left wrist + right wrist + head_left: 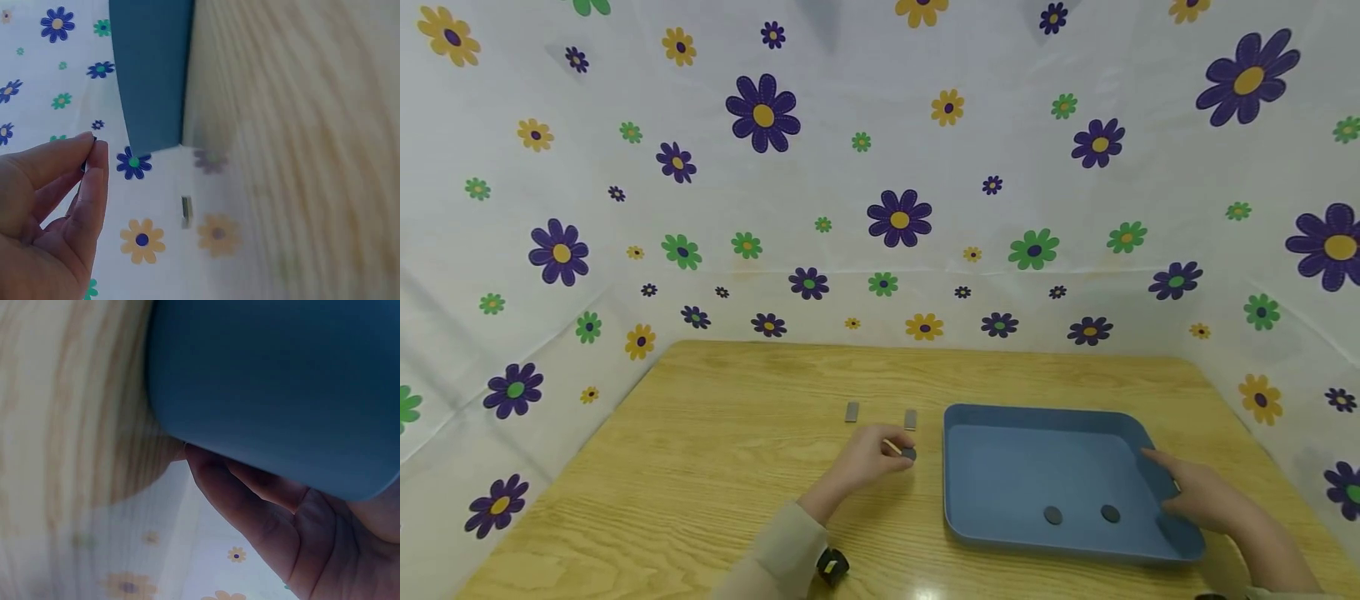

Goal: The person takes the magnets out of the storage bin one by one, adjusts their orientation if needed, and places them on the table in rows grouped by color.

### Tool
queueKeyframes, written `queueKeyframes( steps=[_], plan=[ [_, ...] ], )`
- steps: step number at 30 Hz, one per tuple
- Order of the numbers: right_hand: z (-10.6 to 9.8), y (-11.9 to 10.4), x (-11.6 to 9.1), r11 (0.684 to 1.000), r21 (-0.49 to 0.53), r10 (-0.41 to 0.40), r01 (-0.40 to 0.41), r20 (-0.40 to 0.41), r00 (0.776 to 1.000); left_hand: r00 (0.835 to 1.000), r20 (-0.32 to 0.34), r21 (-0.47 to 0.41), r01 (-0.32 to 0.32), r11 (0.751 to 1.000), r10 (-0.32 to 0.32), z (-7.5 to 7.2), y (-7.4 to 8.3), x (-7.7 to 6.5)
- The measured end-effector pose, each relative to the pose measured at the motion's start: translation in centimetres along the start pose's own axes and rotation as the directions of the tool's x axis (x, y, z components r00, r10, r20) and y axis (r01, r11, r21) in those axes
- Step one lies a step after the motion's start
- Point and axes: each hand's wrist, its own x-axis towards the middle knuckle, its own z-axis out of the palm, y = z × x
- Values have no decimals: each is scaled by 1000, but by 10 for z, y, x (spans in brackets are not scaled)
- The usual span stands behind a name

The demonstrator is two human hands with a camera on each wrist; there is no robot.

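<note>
My left hand (868,457) pinches a small dark round disc (909,454) between thumb and fingers, left of the blue tray (1037,546). In the left wrist view the disc (94,140) shows only as a thin dark edge at the fingertips. My right hand (1206,496) holds the tray's right rim; the right wrist view shows its fingers (231,494) against the tray wall (269,412), partly hidden by it. Inside the tray lie two dark discs, one left (1053,515) and one right (1110,513), near the front wall.
Two small grey rectangular pieces, a left one (852,412) and a right one (911,418), lie on the wooden table (700,467) beyond my left hand. A white flowered cloth (835,183) encloses the table's back and sides.
</note>
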Motion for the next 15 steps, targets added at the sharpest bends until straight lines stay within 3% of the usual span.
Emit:
queueKeyframes(
  steps=[8,15],
  plan=[
    [0,1,1,1000,-2,6,-6,-2,1000,998,61,195,-22,981,11,-10,-9,8],
    [1,2,1,1000,-2,-5,5,-14,1000,991,133,322,-32,946,-11,-4,-12,20]
  ],
)
